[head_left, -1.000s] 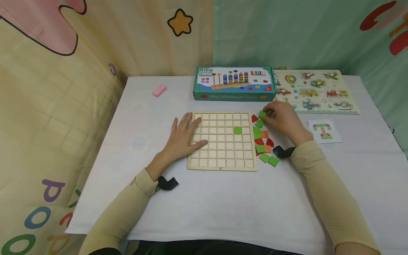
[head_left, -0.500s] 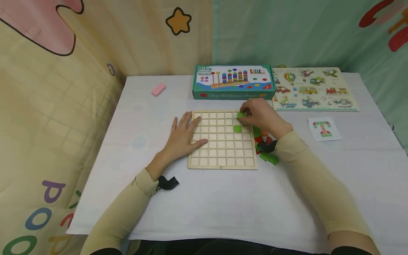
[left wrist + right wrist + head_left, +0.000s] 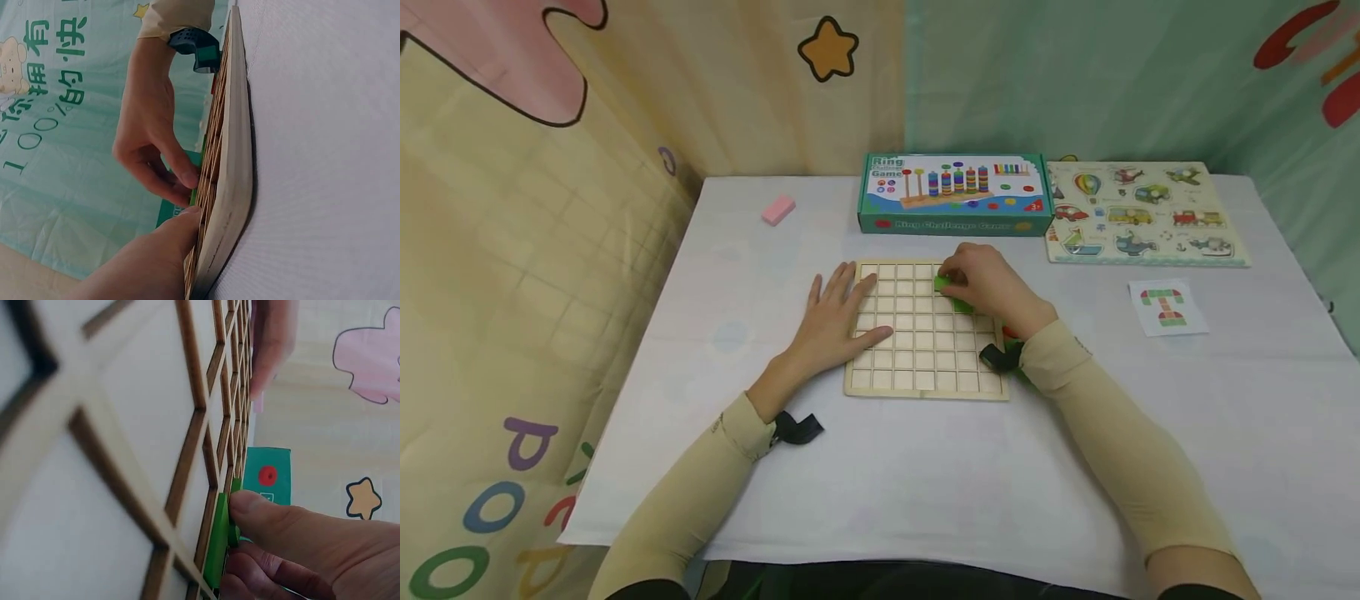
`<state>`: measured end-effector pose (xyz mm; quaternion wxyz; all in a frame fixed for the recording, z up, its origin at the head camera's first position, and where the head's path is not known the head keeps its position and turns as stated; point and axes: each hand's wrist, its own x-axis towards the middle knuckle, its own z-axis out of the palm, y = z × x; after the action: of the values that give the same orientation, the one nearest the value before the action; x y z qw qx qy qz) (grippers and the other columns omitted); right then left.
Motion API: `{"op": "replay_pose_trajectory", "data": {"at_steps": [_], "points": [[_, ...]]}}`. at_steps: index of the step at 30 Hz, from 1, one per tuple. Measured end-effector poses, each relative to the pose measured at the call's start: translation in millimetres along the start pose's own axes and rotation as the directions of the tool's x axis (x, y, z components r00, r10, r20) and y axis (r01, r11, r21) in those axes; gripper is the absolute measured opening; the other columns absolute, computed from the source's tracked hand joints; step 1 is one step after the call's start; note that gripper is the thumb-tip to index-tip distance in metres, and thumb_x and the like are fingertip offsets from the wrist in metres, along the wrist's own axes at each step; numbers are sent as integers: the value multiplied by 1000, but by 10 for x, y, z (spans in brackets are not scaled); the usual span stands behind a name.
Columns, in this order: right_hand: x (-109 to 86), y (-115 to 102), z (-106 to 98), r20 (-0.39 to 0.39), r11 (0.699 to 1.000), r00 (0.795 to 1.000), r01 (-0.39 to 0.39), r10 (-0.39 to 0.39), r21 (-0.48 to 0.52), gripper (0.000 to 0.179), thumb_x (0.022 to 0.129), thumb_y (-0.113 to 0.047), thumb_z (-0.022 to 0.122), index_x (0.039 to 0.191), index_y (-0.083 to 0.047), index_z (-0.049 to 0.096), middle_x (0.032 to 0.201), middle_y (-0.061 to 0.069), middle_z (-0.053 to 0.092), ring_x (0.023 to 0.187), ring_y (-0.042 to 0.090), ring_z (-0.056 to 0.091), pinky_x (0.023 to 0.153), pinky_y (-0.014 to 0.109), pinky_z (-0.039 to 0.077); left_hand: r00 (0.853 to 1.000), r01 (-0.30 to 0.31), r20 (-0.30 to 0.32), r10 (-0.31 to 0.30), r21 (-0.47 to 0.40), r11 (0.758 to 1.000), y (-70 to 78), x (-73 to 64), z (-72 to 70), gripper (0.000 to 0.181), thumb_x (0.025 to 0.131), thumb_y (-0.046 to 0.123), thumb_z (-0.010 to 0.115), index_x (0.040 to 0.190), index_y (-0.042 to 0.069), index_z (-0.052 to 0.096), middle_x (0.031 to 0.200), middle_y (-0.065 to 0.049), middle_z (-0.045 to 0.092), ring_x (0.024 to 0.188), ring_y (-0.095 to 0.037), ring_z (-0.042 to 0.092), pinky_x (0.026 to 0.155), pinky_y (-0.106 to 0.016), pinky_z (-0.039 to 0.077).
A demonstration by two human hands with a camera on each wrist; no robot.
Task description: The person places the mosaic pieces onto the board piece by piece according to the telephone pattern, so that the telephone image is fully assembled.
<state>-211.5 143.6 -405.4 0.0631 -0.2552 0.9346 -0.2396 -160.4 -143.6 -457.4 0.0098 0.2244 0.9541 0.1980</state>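
A wooden grid board (image 3: 913, 394) lies on the white table. My left hand (image 3: 831, 329) rests over its left edge with fingers spread and thumb out across the squares. My right hand (image 3: 992, 287) is over the upper right part of the board, its thumb and fingers pinching a green square tile (image 3: 940, 284) at the grid. Just beside it, a second green tile (image 3: 217, 540) sits in a square of the board, partly covered by the right hand in the head view. Loose red and green pieces (image 3: 1009, 332) at the board's right edge are mostly hidden under the right wrist.
Behind the board stands a green ring game box (image 3: 955, 225). A picture puzzle board (image 3: 1150, 200) lies to its right. A white card (image 3: 1168, 308) with a red and green pattern is at the right, a pink block (image 3: 778, 210) at the back left.
My right hand has picked up a green tile from the loose pieces and carried it left onto the upper part of the grid. The left hand has stayed in place.
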Motion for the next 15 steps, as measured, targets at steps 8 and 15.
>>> {"op": "replay_pose_trajectory", "data": {"at_steps": [8, 15], "points": [[-54, -40, -3, 8, 1000, 1000, 4, -4, 11, 29, 92, -12, 83, 118, -1, 79, 104, 14, 73, 91, 26, 68, 84, 42, 58, 1000, 7, 15, -7, 10, 1000, -2, 13, 16, 90, 96, 65, 62, 166, 16, 33, 175, -20, 16, 165, -33, 6, 130, -62, -3], [-109, 91, -197, -4, 994, 999, -39, 40, 98, 29, 93, -8, 81, 120, 0, 77, 110, 16, 76, 100, 29, 69, 92, 48, 58, 1000, 5, 5, -5, 2, 1000, 0, 27, 6, 90, 95, 65, 62, 165, 16, 34, 175, -20, 17, 165, -34, 7, 130, -62, -3]]}}
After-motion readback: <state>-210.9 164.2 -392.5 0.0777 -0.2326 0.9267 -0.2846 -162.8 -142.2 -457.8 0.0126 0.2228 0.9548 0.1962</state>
